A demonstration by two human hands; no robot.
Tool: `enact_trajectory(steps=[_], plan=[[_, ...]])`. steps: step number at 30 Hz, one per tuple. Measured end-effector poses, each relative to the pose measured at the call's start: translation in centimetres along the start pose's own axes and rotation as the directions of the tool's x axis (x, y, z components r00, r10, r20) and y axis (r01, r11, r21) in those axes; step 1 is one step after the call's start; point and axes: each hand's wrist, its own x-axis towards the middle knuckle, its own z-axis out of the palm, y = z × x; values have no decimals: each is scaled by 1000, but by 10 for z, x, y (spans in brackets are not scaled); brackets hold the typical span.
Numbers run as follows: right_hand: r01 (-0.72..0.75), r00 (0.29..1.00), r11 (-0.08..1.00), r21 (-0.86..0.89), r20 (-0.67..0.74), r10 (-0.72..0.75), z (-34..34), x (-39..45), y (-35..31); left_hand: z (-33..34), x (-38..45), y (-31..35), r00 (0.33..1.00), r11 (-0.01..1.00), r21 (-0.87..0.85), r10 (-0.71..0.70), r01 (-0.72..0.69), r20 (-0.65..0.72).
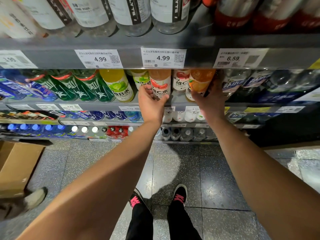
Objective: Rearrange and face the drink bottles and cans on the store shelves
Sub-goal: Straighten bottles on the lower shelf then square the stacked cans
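I am curling my left hand (150, 99) fingers round the upright cherry bottle (160, 84), standing at the shelf lip (97, 105). Just right of it, my right hand (210, 99) is clamping the orange bottle (199, 84); each bottle is standing directly ahead of its own hand.

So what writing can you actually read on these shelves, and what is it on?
"4.99": white price tag, left of centre
"4.99": white price tag, centre
"6.59": white price tag, right
"維C水": cherry-label bottle held by the left hand
"維B水": lime-label yellow bottle
Lower tags, small print: too blurred.
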Motion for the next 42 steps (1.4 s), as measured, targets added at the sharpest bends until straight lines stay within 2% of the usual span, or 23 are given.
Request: enact_trajectory(steps=[3, 9, 12, 16, 18, 20, 23, 28, 35, 42], plan=[[-103, 993, 995, 6, 50, 103, 7, -8, 19, -6, -3, -1, 999, 999, 16, -29, 29, 19], [-225, 974, 974, -36, -20, 224, 7, -26, -1, -25, -13, 12, 992, 999, 35, -39, 36, 117], [-201, 977, 965, -169, 43, 211, 2, -31, -24, -41, -18, 24, 973, 998, 20, -57, 54, 223], [-73, 964, 933, -353, 214, 157, -15, -37, -76, -76, -26, 53, 942, 994, -37, -88, 105, 323], [-66, 951, 955, -288, 273, 148, -21, -47, -104, -97, -27, 71, 932, 992, -76, -70, 104, 355], [-8, 946, 982, -187, 317, 68, -23, -61, -130, -121, -29, 88, 928, 994, -85, -36, 72, 371], [61, 925, 988, -143, 380, -2, -21, -91, -171, -167, -33, 116, 925, 994, -107, 7, 37, 380], [-63, 950, 997, 34, 308, 50, -15, -134, -245, -253, -31, 158, 911, 992, -119, 93, -48, 402], [121, 955, 992, 36, 268, -126, 22, -209, -380, -400, -25, 205, 874, 959, -137, 284, -250, 395], [315, 916, 948, 44, 246, -316, 68, -252, -506, -521, 1, 262, 860, 904, -176, 427, -391, 281]])
